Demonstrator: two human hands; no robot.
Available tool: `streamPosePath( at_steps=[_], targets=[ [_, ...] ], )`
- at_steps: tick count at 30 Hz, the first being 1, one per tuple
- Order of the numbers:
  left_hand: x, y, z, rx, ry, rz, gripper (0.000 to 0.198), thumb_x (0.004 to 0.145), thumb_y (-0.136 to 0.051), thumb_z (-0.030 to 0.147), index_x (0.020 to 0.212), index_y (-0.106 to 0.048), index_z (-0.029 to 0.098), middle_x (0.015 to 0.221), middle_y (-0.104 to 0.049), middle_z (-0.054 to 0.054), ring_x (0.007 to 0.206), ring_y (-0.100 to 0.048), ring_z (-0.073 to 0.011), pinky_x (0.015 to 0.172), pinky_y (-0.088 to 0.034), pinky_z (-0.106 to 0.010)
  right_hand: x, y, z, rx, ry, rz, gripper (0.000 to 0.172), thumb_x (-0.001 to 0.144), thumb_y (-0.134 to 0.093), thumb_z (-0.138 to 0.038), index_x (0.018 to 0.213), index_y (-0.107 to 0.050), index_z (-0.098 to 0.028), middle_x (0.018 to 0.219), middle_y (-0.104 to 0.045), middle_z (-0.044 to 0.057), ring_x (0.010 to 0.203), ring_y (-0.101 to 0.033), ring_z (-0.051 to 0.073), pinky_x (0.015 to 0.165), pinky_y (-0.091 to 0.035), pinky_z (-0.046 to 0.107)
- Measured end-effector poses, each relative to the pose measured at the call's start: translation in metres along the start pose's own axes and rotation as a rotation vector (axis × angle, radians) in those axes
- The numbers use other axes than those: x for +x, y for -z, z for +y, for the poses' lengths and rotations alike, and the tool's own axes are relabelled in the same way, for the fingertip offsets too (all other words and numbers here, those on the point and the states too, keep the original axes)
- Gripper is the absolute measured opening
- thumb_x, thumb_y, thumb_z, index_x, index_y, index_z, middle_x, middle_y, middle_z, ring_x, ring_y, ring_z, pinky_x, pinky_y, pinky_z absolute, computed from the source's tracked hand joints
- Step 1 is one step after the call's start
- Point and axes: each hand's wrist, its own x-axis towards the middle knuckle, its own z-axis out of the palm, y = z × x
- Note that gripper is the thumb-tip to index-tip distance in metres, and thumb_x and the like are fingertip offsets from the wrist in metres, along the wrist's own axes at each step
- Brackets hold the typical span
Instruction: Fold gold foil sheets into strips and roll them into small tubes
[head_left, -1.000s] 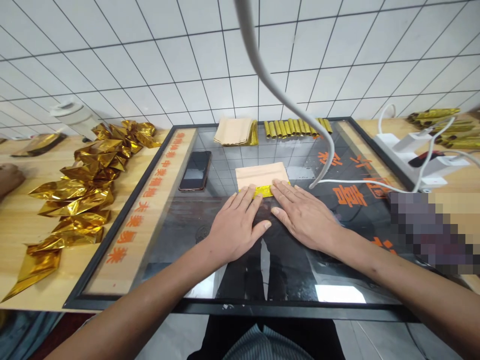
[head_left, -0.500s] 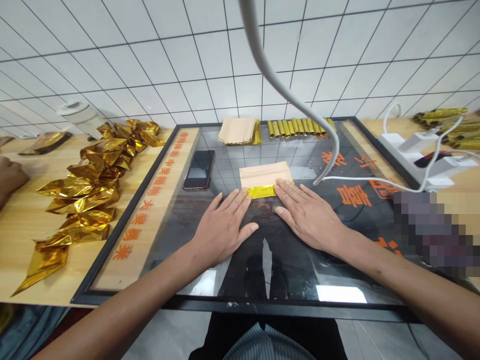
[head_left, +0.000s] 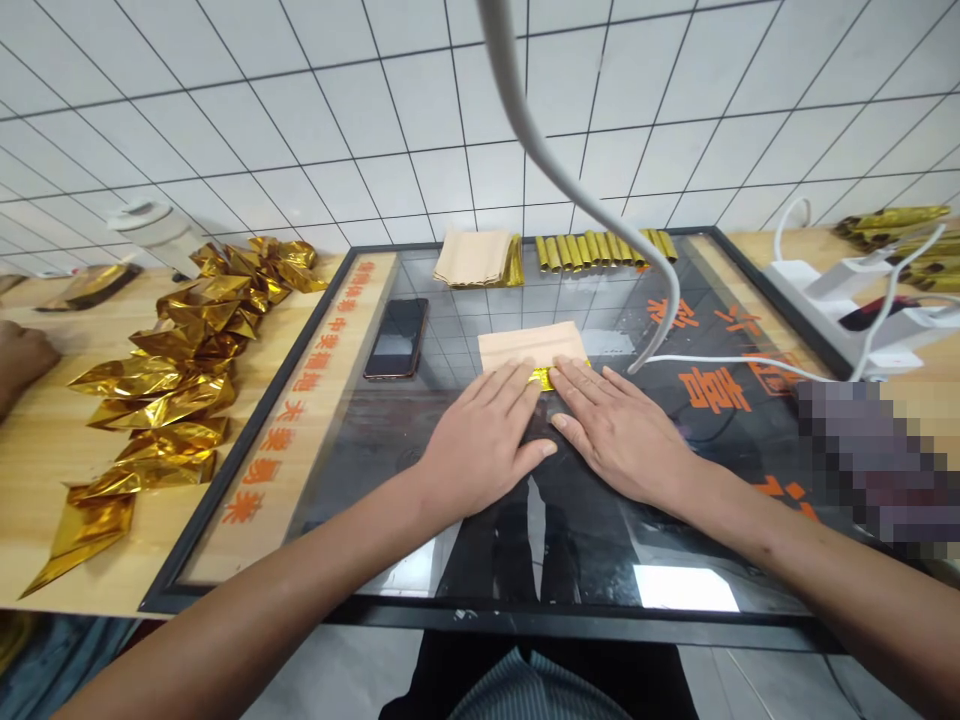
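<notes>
On the glass-topped board lies a sheet of paper [head_left: 531, 344], its tan side up and its near edge turned over into a gold foil strip [head_left: 541, 379]. My left hand [head_left: 486, 432] rests flat across the left part of that strip, fingers stretched out. Flat on the strip's right end is my right hand [head_left: 616, 424], its fingers also extended. Between the two sets of fingertips a short piece of gold shows; the rest of the fold is covered by my fingers. Neither hand grips anything.
Behind the sheet sit a paper stack [head_left: 474, 258] and a row of gold rolls [head_left: 600, 250]. A phone [head_left: 397, 340] lies left. Folded gold foil pieces [head_left: 172, 380] line the left side, near another person's hand [head_left: 22, 358]. A thick cable [head_left: 551, 165] hangs ahead; a power strip [head_left: 817, 310] stands right.
My left hand has slid right along the gold strip, closer to my right hand, covering more of it. My right hand has stayed almost in place.
</notes>
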Motion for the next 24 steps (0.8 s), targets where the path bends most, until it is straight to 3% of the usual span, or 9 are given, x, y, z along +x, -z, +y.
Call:
streamPosePath(
  at_steps=[4, 8, 16, 21, 24],
  targets=[
    [0.014, -0.014, 0.003, -0.064, 0.007, -0.067, 0.077, 0.114, -0.040, 0.060, 0.167, -0.042, 0.004, 0.179, -0.033, -0.020, 0.169, -0.031, -0.0315, 0.138, -0.028, -0.047, 0.001, 0.002, -0.001, -0.011, -0.009, -0.032, 0.062, 0.117, -0.031, -0.041, 0.167, -0.047, -0.007, 0.176, -0.037, 0.017, 0.164, -0.040, 0.028, 0.134, -0.033, 0.055],
    [0.012, -0.025, 0.000, -0.080, 0.021, -0.052, 0.078, 0.114, -0.038, 0.061, 0.169, -0.040, 0.004, 0.180, -0.032, -0.021, 0.169, -0.029, -0.0324, 0.139, -0.026, -0.048, 0.002, 0.004, 0.000, -0.021, -0.002, -0.056, 0.063, 0.117, -0.031, -0.042, 0.167, -0.047, -0.007, 0.176, -0.037, 0.016, 0.163, -0.042, 0.029, 0.134, -0.033, 0.055],
    [0.011, -0.023, 0.000, -0.103, 0.016, -0.062, 0.078, 0.115, -0.035, 0.062, 0.167, -0.042, 0.005, 0.181, -0.030, -0.020, 0.170, -0.025, -0.0312, 0.140, -0.023, -0.048, -0.003, 0.001, 0.018, -0.090, -0.075, 0.020, 0.066, 0.118, -0.029, -0.045, 0.165, -0.048, -0.002, 0.173, -0.043, 0.024, 0.160, -0.047, 0.034, 0.130, -0.036, 0.057],
    [0.012, -0.024, 0.001, -0.112, 0.025, -0.061, 0.079, 0.115, -0.035, 0.061, 0.167, -0.041, 0.003, 0.180, -0.031, -0.021, 0.170, -0.026, -0.0325, 0.141, -0.022, -0.049, 0.002, 0.007, 0.004, -0.003, -0.073, 0.103, 0.070, 0.118, -0.030, -0.048, 0.168, -0.041, -0.001, 0.175, -0.038, 0.025, 0.164, -0.038, 0.035, 0.133, -0.033, 0.058],
    [0.012, -0.027, -0.001, -0.145, 0.020, -0.049, 0.074, 0.115, -0.038, 0.055, 0.170, -0.037, 0.005, 0.181, -0.030, -0.020, 0.170, -0.025, -0.0307, 0.141, -0.021, -0.048, 0.004, 0.007, -0.010, 0.130, 0.009, 0.048, 0.072, 0.117, -0.031, -0.051, 0.171, -0.038, -0.004, 0.178, -0.033, 0.021, 0.167, -0.032, 0.032, 0.135, -0.034, 0.055]
  ],
)
